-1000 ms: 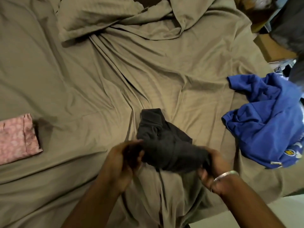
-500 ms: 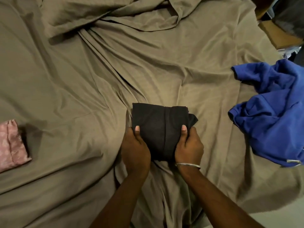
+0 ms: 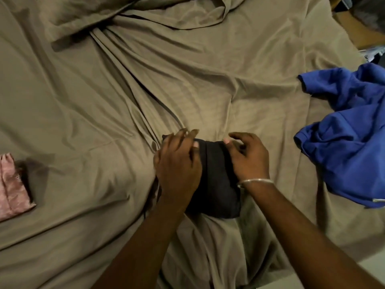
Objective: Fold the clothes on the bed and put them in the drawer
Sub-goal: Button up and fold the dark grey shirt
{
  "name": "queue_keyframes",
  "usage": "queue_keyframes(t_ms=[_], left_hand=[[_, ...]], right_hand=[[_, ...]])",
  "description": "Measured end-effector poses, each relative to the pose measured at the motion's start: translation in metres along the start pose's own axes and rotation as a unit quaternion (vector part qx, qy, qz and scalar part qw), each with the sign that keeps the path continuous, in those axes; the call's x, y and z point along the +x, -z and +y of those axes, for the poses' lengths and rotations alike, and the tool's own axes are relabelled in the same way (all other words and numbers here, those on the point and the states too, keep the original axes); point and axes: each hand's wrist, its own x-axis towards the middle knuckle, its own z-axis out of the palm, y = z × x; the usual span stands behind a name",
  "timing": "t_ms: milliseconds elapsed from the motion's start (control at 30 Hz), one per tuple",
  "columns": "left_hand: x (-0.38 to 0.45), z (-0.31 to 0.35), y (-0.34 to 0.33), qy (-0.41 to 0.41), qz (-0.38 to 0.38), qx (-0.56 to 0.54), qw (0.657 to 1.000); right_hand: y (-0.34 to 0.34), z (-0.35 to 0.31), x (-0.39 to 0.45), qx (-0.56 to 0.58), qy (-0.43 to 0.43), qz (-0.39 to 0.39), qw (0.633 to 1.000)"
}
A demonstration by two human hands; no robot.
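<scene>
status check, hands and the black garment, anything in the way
Left hand flat on black garment, right hand pressing its right side. Garment folded on bed sheet. Blue garment unfolded, off right. Nothing blocking.

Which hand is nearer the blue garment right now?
Right. The right hand rests on the black garment's right side, apart from the blue garment. The left hand lies on the black garment's far left side.
</scene>
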Motion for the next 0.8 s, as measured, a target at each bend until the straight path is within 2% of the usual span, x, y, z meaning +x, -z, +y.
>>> queue_keyframes(t_ms=[100, 167, 300, 433, 567, 600, 667, 733, 800], left_hand=[[0.014, -0.007, -0.017, -0.031, -0.071, 0.049, 0.996], [0.016, -0.015, -0.023, -0.018, -0.068, 0.042, 0.997], [0.020, -0.021, -0.027, 0.009, -0.061, 0.005, 0.998], [0.022, -0.021, -0.034, 0.016, -0.081, 0.025, 0.996], [0.024, -0.024, -0.039, 0.032, -0.104, 0.034, 0.993], [0.026, -0.025, -0.040, 0.037, -0.112, 0.032, 0.992], [0.029, -0.026, -0.040, 0.043, -0.131, 0.030, 0.990], [0.032, -0.028, -0.040, 0.048, -0.154, 0.024, 0.987], [0.036, -0.030, -0.039, 0.053, -0.180, 0.009, 0.982]], right_hand=[[-0.001, 0.003, 0.032, -0.112, 0.047, -0.177, 0.977], [0.004, 0.007, 0.047, -0.114, 0.044, -0.213, 0.969], [0.021, 0.024, 0.063, -0.069, -0.003, -0.189, 0.979], [0.018, 0.032, 0.058, -0.059, -0.024, -0.165, 0.984], [0.029, 0.013, 0.017, -0.019, 0.007, 0.008, 1.000], [0.036, 0.008, -0.002, 0.014, 0.002, 0.008, 1.000], [0.043, 0.007, -0.044, 0.040, -0.011, -0.061, 0.997], [0.040, 0.018, -0.081, -0.034, 0.016, -0.136, 0.990], [0.031, 0.034, -0.102, -0.060, 0.035, -0.132, 0.989]])
